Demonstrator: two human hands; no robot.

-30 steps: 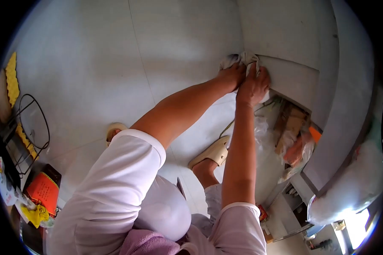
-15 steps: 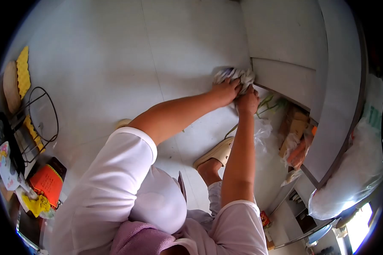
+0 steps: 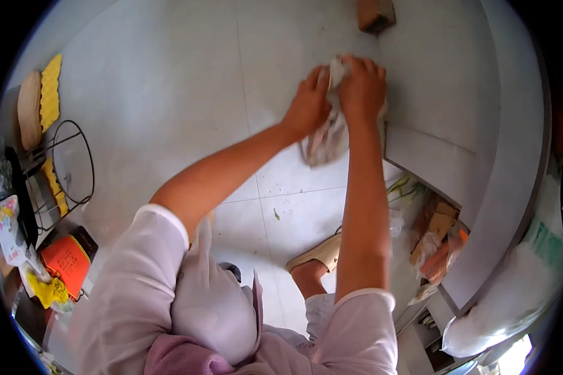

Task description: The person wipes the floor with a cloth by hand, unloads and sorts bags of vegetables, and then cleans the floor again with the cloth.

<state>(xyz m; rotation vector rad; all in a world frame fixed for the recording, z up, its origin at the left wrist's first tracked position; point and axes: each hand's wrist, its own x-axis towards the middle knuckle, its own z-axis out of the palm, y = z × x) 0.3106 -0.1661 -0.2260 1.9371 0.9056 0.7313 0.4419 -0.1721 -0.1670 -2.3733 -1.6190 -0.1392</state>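
Left of the cabinet (image 3: 433,149), the left hand (image 3: 306,107) and right hand (image 3: 361,89) are gripping the rag (image 3: 329,145) in curled fingers, seemingly bunching its far end so both can control it.

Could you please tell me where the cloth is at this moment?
In the head view, the cloth is in the upper half, slightly right of centre, held between the left hand and the right hand, with the pale tiled floor behind it.

bag (image 3: 507,300) right | slipper (image 3: 326,254) on floor (image 3: 306,209) | cloth (image 3: 329,147) — between left hand (image 3: 308,106), right hand (image 3: 361,92)
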